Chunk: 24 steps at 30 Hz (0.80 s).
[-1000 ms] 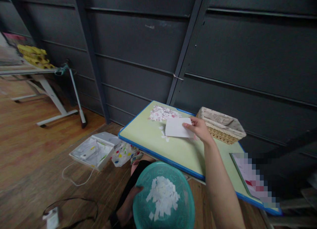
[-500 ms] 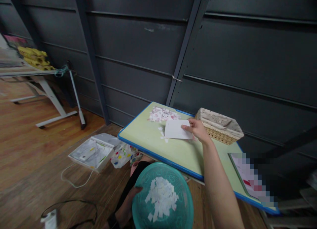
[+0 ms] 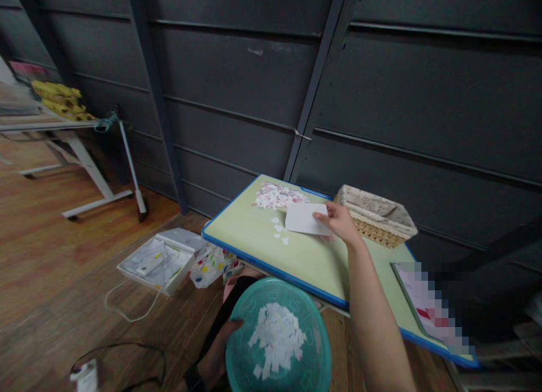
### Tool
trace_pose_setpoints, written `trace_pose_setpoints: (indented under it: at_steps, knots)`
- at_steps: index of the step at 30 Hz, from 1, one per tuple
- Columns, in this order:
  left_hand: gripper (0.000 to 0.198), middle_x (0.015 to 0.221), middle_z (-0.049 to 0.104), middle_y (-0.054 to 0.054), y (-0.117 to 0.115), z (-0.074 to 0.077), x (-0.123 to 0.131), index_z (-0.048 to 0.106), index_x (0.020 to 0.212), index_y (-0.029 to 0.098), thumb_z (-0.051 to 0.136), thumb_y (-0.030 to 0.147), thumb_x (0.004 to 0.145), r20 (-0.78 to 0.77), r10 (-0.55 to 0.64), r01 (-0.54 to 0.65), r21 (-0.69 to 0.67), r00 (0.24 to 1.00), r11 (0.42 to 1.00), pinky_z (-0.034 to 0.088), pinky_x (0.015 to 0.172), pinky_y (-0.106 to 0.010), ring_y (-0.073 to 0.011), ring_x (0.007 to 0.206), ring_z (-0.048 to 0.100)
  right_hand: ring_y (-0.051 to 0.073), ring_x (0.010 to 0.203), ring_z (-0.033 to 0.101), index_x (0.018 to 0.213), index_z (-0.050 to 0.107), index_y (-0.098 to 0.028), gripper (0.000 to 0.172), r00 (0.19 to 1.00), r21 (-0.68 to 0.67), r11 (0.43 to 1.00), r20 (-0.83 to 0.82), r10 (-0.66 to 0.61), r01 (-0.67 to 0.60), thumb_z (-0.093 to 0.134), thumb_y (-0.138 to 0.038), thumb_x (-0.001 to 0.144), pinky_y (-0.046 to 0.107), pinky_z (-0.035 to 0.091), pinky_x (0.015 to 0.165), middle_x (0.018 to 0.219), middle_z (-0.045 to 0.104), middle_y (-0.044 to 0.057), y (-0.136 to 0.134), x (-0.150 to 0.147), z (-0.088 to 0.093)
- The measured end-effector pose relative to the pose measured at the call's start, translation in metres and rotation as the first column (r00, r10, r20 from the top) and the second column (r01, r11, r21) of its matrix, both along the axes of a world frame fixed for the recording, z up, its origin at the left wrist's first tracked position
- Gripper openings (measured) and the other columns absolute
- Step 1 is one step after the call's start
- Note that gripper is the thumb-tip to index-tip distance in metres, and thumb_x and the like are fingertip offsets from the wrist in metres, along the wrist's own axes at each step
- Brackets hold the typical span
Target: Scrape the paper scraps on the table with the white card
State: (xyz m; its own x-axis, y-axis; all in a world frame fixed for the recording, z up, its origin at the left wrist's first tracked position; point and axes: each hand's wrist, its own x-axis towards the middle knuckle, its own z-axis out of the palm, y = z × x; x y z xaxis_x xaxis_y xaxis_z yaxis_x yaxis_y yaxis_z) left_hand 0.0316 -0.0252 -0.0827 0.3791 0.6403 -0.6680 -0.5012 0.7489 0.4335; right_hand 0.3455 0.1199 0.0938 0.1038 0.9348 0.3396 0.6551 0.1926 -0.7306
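1. Head view, right of centre: the right hand pinches a white card, thumb uppermost, over the desk. The card's long axis runs roughly left to right across the frame, its free end leftward. Whether its lower edge touches the desktop, I cannot tell from here.
2. Head view, centre: the paper pile lies to the upper left of the right hand, just beyond the card; a few loose scraps lie just left of the card. The right hand is clearly the nearer to both.
3. Head view, lower centre: the left hand grips the left rim of a teal basket, fingers hidden. White pieces lie inside it, below the desk's near edge in the frame.
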Motion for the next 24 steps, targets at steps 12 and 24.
trace_pose_setpoints:
  at_steps: [12,24]
  knots:
    - [0.047,0.099,0.078,-0.014,0.003,0.014,-0.007,0.058,0.118,0.008,0.064,0.03,0.077,-0.041,-0.015,0.015,0.001,0.999,1.0,0.049,0.097,-0.04,-0.0291,0.098,0.071,0.012,0.048,0.047,0.071,0.053,-0.019,0.037,0.955,-0.062,0.993,-0.286,0.081,-0.103,0.073,-0.048,0.06,0.023,0.033,0.043,0.059,0.057,-0.001,-0.001,-0.015,0.0]
    - [0.03,0.082,0.08,-0.007,0.019,0.063,-0.025,0.066,0.101,0.012,0.063,0.028,0.076,-0.158,0.089,-0.058,0.194,0.983,0.979,0.056,0.079,-0.037,-0.0269,0.079,0.073,0.005,0.039,0.032,0.06,0.039,-0.021,0.048,0.902,-0.216,0.945,-0.407,0.144,-0.248,0.08,-0.043,0.051,0.02,0.02,0.037,0.049,0.041,-0.009,0.0,-0.008,-0.007]
